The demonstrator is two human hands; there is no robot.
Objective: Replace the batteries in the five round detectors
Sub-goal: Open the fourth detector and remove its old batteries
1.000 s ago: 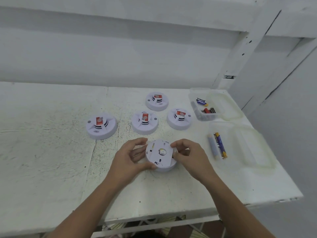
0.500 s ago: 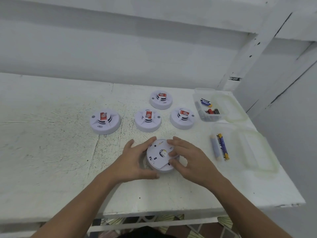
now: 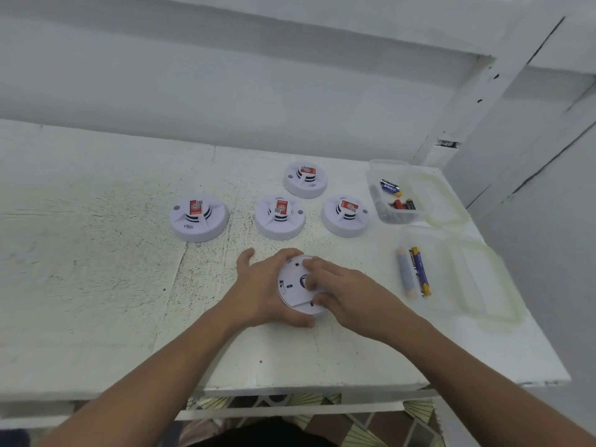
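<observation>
White walls [image 3: 225, 101] back the desk [image 3: 96, 285], which stretches wide on the left and ends just past two clear tubs [image 3: 387, 162] on the right. Four detectors [image 3: 280, 217] stand mid-desk; the fifth detector [image 3: 295, 293] lies face-down near the front edge, left hand [image 3: 258, 291] curled round its rim, fingers [image 3: 317, 262] of the right hand [image 3: 348, 291] clamped on its back, two loose batteries [image 3: 419, 272] to its right.

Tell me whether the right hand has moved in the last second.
Yes. The right hand slid left, away from the loose batteries, its fingers now over the upturned detector.
</observation>
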